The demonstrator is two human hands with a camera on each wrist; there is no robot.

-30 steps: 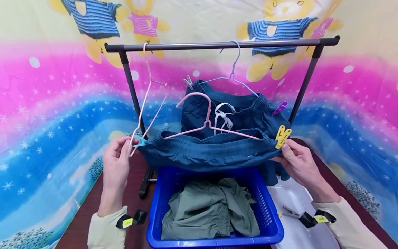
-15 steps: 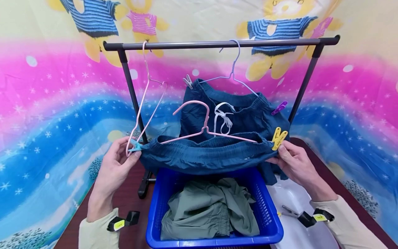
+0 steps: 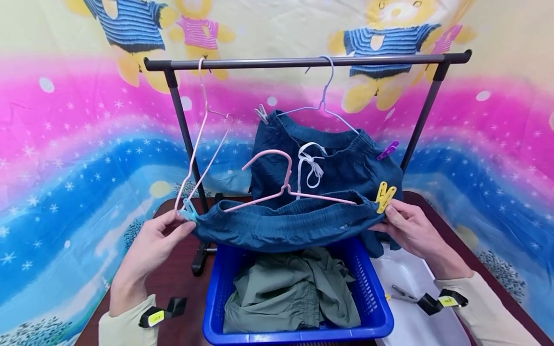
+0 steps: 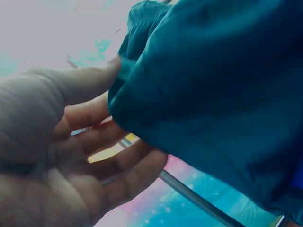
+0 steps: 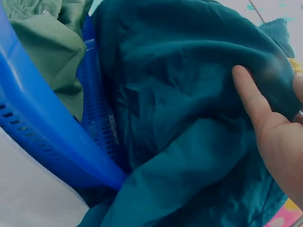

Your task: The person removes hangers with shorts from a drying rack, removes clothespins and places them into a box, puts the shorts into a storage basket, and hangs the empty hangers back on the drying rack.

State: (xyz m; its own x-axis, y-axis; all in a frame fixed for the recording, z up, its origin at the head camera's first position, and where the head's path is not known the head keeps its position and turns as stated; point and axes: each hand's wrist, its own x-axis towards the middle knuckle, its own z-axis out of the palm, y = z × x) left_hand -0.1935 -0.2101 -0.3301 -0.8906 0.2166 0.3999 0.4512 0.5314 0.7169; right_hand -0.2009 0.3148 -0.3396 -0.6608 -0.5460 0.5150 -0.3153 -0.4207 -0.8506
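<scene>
Dark blue shorts [image 3: 285, 228] with an elastic waistband are held up by both hands above a blue basket. Inside the waistband sits a pink wire hanger [image 3: 286, 185], its hook free of the rail. My left hand [image 3: 149, 245] pinches the left waistband corner beside a light blue clothespin [image 3: 189, 210]. At the right corner, my right hand [image 3: 409, 226] pinches the cloth below a yellow clothespin [image 3: 384, 198]. In the right wrist view its index finger [image 5: 251, 92] lies along the fabric. The left wrist view shows the other fingers [image 4: 109, 142] spread behind the cloth.
A black rail [image 3: 268, 62] carries an unused pink hanger [image 3: 203, 129] and more dark blue shorts [image 3: 281, 163] on a lilac hanger [image 3: 323, 96]. The blue basket [image 3: 298, 335] holds green clothing [image 3: 294, 293]. A white tray [image 3: 415, 269] with clothespins lies right of it.
The shorts and their hanger have come down a little. My left hand has moved down and left, and its light blue clothespin has swung upright. My right hand has shifted slightly.
</scene>
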